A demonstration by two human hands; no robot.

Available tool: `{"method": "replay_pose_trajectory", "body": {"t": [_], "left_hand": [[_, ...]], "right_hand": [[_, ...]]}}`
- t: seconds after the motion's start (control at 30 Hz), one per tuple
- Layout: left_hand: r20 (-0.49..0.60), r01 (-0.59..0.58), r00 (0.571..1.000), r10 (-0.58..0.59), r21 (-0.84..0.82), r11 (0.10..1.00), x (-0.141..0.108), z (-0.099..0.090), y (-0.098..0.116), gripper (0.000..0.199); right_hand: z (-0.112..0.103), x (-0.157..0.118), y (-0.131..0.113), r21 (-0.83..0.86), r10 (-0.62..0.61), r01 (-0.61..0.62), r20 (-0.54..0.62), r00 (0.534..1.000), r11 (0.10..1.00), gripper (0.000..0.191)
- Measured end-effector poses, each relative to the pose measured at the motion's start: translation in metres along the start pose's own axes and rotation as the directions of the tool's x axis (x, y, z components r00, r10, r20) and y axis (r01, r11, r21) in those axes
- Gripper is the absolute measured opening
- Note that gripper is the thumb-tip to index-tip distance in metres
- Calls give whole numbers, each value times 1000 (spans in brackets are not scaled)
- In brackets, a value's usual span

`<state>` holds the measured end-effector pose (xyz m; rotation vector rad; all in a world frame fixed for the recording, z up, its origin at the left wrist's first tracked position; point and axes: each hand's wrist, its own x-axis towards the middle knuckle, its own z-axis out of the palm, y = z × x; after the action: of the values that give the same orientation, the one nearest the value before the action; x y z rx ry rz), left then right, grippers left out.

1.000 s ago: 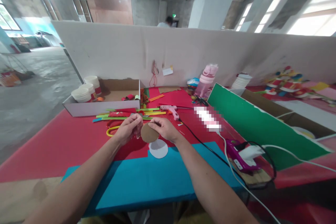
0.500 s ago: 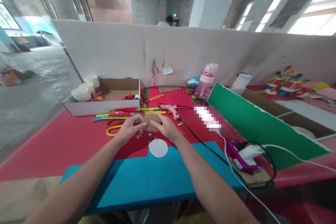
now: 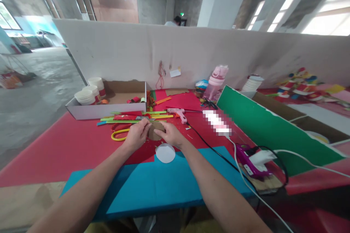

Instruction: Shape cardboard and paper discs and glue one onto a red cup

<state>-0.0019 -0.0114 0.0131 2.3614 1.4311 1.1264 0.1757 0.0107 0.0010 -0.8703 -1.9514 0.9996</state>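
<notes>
A brown cardboard disc (image 3: pixel 155 132) is held up over the red table covering, between my two hands. My left hand (image 3: pixel 138 133) pinches its left edge with closed fingers. On the other side my right hand (image 3: pixel 170 133) grips it, thumb lying on the near face and fingers behind. Just below them a white paper circle (image 3: pixel 165 153) lies flat, partly on the blue sheet (image 3: pixel 153 189). Yellow-handled scissors (image 3: pixel 118 135) rest left of my left hand. Beyond my hands is a pink glue gun (image 3: pixel 178 114) with a black cord.
A white box (image 3: pixel 109 111) with paper cups stands at the back left, near coloured strips (image 3: pixel 131 118). A pink bottle (image 3: pixel 216 82) stands at the back. On the right are a green-sided box (image 3: pixel 268 127) and a purple power strip (image 3: pixel 253 164) with trailing cables.
The cardboard disc has tilted more upright and shifted slightly left and down. My left hand's fingers have closed in at its edge. The white circle stays in place.
</notes>
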Motion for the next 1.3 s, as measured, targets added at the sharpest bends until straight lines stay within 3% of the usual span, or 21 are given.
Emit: {"method": "replay_pose_trajectory", "body": {"t": [0.1,0.2,0.3,0.37,0.47,0.67,0.83,1.0,1.07,1.17,1.23,1.3], "left_hand": [[-1,31,1000,-31,144,989,0,5,-1,22],[-8,73,997,-72,138,988,0,7,-3,21],[30,177,984,-174,-136,975,1,5,-2,27],[147,258,965,-218,-359,897,2,0,-2,29],[247,281,952,-181,-472,836,5,-5,-4,25],[157,123,983,-93,-191,974,5,-4,-11,15],[145,43,988,-61,125,991,4,5,-8,7],[192,120,965,-177,277,953,3,9,-6,5],[186,150,964,-190,210,966,3,8,-8,8],[243,229,951,-189,-152,961,3,6,-12,9],[325,341,922,-209,-427,838,3,4,-11,12],[353,389,912,-210,-575,719,3,2,-8,20]], "right_hand": [[3,0,0,37,11,-10,-11,1000,999,25],[5,0,1,84,29,-28,-7,1000,996,26],[4,0,2,133,57,-60,22,998,989,27],[0,0,0,138,76,-78,23,997,987,26],[-5,0,-4,11,90,-90,-43,995,996,22],[-4,-3,-12,-315,62,-79,-64,996,946,17],[2,-3,-11,-316,63,-82,-71,996,945,13],[5,-3,-12,-290,92,-106,-60,994,951,13],[4,-3,-11,-249,94,-104,-49,994,963,14],[2,-3,-5,-116,111,-116,-53,992,986,18],[-2,-2,0,-19,124,-125,-58,991,992,23],[-5,0,4,37,126,-124,-57,990,992,27]]}}
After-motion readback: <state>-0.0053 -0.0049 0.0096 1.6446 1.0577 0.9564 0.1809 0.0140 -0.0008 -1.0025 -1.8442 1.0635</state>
